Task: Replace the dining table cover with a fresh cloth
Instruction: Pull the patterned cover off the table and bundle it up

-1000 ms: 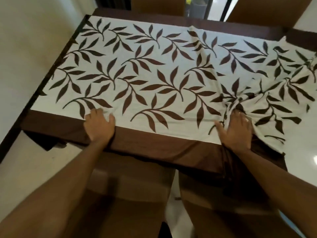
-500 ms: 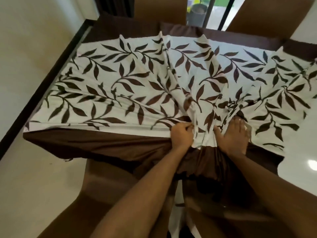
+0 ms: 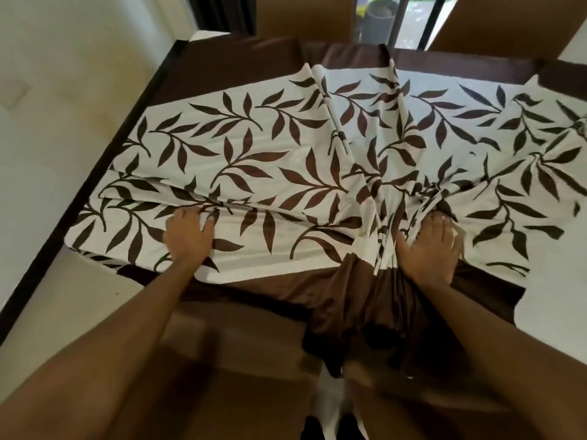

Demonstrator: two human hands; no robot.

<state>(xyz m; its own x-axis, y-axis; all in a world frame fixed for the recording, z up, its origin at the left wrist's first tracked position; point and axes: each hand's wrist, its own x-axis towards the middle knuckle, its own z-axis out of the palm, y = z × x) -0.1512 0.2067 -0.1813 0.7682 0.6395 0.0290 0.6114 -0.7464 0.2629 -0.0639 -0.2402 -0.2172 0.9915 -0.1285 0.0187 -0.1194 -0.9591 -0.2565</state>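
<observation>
A white table cover with brown leaf print and a dark brown border lies across the dining table. It is gathered into pleats that fan out from my right hand, which presses and clutches the bunched folds near the table's front edge. My left hand rests flat on the cloth further left, fingers spread and touching a long crease. The brown border hangs in a crumpled bunch below my right hand. The table's far left corner shows dark brown.
Two brown chair backs stand beyond the far edge, in front of a window with a grey pot. A brown chair sits directly below my arms. A cream wall with a black skirting runs along the left; white floor shows at the right.
My left hand let go of the gathered folds beside my right hand and moved left, back onto the flat cloth. The cover has slid nearer, baring more of the far left corner.
</observation>
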